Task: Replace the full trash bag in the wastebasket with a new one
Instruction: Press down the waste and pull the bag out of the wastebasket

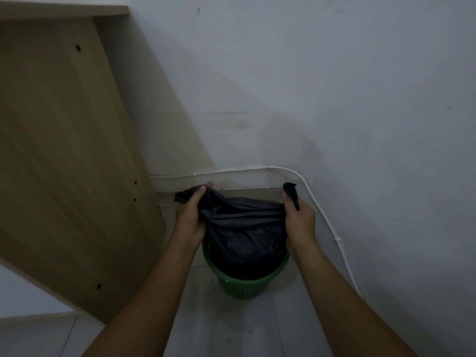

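Observation:
A green plastic wastebasket stands on the floor in a room corner. A full black trash bag bulges out of its top. My left hand grips the bag's left upper edge, with a bunched flap sticking out past my fingers. My right hand grips the bag's right upper edge, and a dark tail of plastic pokes up above my thumb. The bag's mouth is stretched between both hands above the basket. The lower part of the bag is hidden inside the basket.
A tall beige wooden panel of a piece of furniture stands close on the left. White walls meet behind the basket, and a thin white cable runs along them. The floor is pale tile.

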